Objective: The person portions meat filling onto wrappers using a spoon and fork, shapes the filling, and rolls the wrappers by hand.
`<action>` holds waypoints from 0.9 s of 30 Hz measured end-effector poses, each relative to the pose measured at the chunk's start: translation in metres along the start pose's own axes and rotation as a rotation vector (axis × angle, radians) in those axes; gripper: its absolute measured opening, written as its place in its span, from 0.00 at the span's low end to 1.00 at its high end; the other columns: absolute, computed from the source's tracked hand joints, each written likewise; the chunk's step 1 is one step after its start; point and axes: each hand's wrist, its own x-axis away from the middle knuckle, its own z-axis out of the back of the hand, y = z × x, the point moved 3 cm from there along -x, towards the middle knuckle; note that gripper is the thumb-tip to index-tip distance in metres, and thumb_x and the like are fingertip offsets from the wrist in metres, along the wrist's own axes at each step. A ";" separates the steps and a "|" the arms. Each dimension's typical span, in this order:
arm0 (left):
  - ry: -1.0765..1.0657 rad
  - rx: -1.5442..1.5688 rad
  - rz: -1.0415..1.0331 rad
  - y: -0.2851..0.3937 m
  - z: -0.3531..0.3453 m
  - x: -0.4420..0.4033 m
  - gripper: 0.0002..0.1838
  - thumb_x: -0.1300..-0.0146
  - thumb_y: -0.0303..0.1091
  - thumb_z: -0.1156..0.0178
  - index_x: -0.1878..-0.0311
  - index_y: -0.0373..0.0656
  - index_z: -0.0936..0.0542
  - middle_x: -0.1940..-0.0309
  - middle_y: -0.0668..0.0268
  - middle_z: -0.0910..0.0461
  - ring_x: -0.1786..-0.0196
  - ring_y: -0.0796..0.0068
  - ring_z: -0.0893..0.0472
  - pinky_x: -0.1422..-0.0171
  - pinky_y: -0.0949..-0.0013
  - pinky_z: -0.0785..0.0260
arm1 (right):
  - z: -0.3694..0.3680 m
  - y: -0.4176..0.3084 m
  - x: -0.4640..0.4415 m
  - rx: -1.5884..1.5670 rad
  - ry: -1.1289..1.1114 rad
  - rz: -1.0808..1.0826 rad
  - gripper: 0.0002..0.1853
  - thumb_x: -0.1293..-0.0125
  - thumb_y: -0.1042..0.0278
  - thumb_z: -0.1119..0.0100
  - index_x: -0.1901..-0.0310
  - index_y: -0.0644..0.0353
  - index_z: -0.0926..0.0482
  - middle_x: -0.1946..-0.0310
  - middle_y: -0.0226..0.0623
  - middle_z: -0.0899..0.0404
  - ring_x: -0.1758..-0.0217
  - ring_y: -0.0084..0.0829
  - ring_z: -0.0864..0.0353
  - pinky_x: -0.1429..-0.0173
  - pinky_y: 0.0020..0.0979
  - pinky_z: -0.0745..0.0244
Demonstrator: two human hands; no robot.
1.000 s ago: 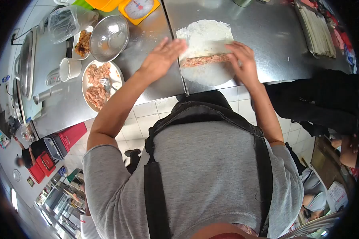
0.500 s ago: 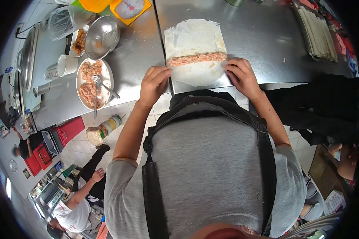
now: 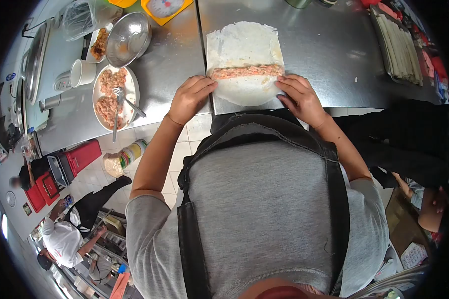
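A thin pale wrapper sheet [image 3: 242, 47] lies flat on the steel table, with a strip of minced meat filling [image 3: 247, 72] across it. My left hand [image 3: 190, 97] pinches the sheet's left edge near the strip's end. At the right edge, my right hand [image 3: 303, 98] has its fingertips closed on the sheet beside the other end of the strip. To the left, an oval plate [image 3: 129, 94] holds more minced meat [image 3: 108, 107] in two heaps, with a fork [image 3: 117, 112] and another utensil resting on it.
Behind the plate are a metal bowl [image 3: 128, 40], a white cup [image 3: 83, 73], a dish of browned food [image 3: 99, 44] and a yellow scale [image 3: 165, 10]. A tray of stacked pale sheets [image 3: 396, 47] sits at far right. Dark clothing [image 3: 399, 139] is close by my right arm.
Both hands have come down from above the sheet to its side edges and closed there. Over the last half second they moved slightly inward. A person in white at lower left has shifted.
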 end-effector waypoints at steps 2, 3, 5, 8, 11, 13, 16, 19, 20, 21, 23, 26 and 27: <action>0.010 -0.009 -0.048 -0.001 -0.002 -0.003 0.16 0.48 0.19 0.32 0.53 0.41 0.15 0.57 0.62 0.15 0.52 0.60 0.17 0.45 0.60 0.23 | 0.003 -0.006 -0.002 0.016 -0.016 -0.005 0.26 0.47 0.70 0.23 0.44 0.61 0.17 0.41 0.40 0.19 0.37 0.44 0.23 0.33 0.41 0.26; 0.021 -0.003 -0.050 -0.002 -0.002 -0.006 0.16 0.48 0.20 0.31 0.54 0.41 0.16 0.57 0.62 0.15 0.52 0.60 0.17 0.46 0.60 0.23 | 0.003 -0.008 -0.003 0.012 -0.020 0.001 0.27 0.47 0.69 0.23 0.44 0.60 0.17 0.41 0.40 0.19 0.36 0.44 0.23 0.32 0.41 0.27; 0.040 0.012 -0.052 -0.001 -0.002 -0.010 0.14 0.47 0.21 0.30 0.56 0.41 0.17 0.58 0.62 0.16 0.54 0.60 0.18 0.47 0.61 0.24 | -0.002 -0.012 -0.002 0.000 -0.030 0.011 0.28 0.48 0.68 0.22 0.43 0.60 0.17 0.41 0.39 0.20 0.35 0.44 0.24 0.31 0.42 0.28; 0.077 0.067 0.054 -0.005 -0.005 -0.009 0.14 0.47 0.22 0.29 0.56 0.41 0.18 0.58 0.63 0.16 0.55 0.59 0.18 0.48 0.61 0.25 | -0.008 -0.016 -0.006 0.043 0.041 0.013 0.23 0.46 0.70 0.24 0.46 0.59 0.17 0.42 0.39 0.20 0.38 0.44 0.22 0.35 0.42 0.26; 0.106 0.089 0.110 -0.008 -0.010 -0.003 0.15 0.47 0.22 0.29 0.55 0.43 0.19 0.56 0.63 0.16 0.53 0.58 0.19 0.46 0.61 0.26 | -0.018 -0.008 -0.005 0.082 0.084 0.018 0.19 0.43 0.75 0.27 0.49 0.58 0.17 0.45 0.38 0.19 0.43 0.43 0.21 0.38 0.42 0.26; 0.094 0.100 0.150 0.002 -0.007 -0.003 0.15 0.47 0.21 0.30 0.55 0.43 0.19 0.54 0.62 0.17 0.51 0.57 0.19 0.45 0.60 0.27 | -0.020 -0.003 -0.007 0.073 0.107 -0.005 0.17 0.42 0.78 0.30 0.50 0.58 0.17 0.47 0.37 0.19 0.45 0.43 0.21 0.40 0.42 0.26; 0.128 0.059 0.191 0.005 -0.010 0.000 0.16 0.47 0.20 0.30 0.55 0.43 0.19 0.52 0.61 0.18 0.49 0.56 0.20 0.43 0.59 0.28 | -0.021 -0.001 -0.010 0.019 0.143 -0.065 0.16 0.42 0.80 0.32 0.52 0.58 0.18 0.48 0.37 0.19 0.48 0.43 0.21 0.41 0.42 0.27; 0.240 0.040 0.229 0.010 -0.013 -0.004 0.15 0.46 0.19 0.30 0.55 0.43 0.18 0.49 0.60 0.17 0.47 0.56 0.20 0.42 0.58 0.27 | -0.017 -0.003 -0.012 0.032 0.171 -0.081 0.15 0.42 0.80 0.33 0.53 0.58 0.18 0.48 0.38 0.19 0.47 0.43 0.21 0.41 0.42 0.27; 0.285 0.041 0.244 0.011 -0.014 -0.006 0.15 0.45 0.19 0.30 0.55 0.43 0.18 0.49 0.60 0.17 0.47 0.55 0.19 0.41 0.58 0.27 | -0.015 -0.005 -0.013 0.057 0.172 -0.099 0.15 0.41 0.80 0.33 0.53 0.58 0.18 0.47 0.38 0.19 0.46 0.44 0.21 0.40 0.42 0.27; 0.303 0.077 0.267 0.009 -0.018 -0.005 0.14 0.44 0.19 0.31 0.55 0.43 0.18 0.48 0.60 0.16 0.47 0.55 0.18 0.41 0.58 0.26 | -0.014 -0.005 -0.012 0.083 0.174 -0.117 0.14 0.41 0.80 0.33 0.53 0.58 0.18 0.47 0.38 0.19 0.44 0.44 0.21 0.39 0.42 0.26; 0.341 0.150 0.312 0.002 -0.030 -0.002 0.13 0.42 0.19 0.32 0.54 0.43 0.18 0.48 0.60 0.15 0.47 0.55 0.17 0.41 0.59 0.25 | -0.014 0.004 -0.013 0.054 0.208 -0.098 0.13 0.39 0.80 0.33 0.53 0.58 0.18 0.47 0.39 0.18 0.43 0.44 0.20 0.37 0.42 0.26; 0.374 0.226 0.344 0.002 -0.033 -0.005 0.09 0.36 0.21 0.35 0.54 0.41 0.18 0.52 0.59 0.13 0.48 0.55 0.15 0.41 0.59 0.24 | -0.014 0.016 -0.015 -0.032 0.252 -0.075 0.12 0.37 0.81 0.33 0.53 0.59 0.18 0.48 0.40 0.16 0.43 0.44 0.18 0.36 0.42 0.25; 0.383 0.249 0.410 0.002 -0.034 -0.005 0.07 0.34 0.22 0.36 0.54 0.41 0.17 0.54 0.59 0.12 0.50 0.56 0.15 0.42 0.60 0.23 | -0.013 0.017 -0.016 -0.068 0.266 -0.069 0.11 0.37 0.82 0.33 0.53 0.59 0.17 0.48 0.41 0.15 0.43 0.44 0.17 0.35 0.43 0.25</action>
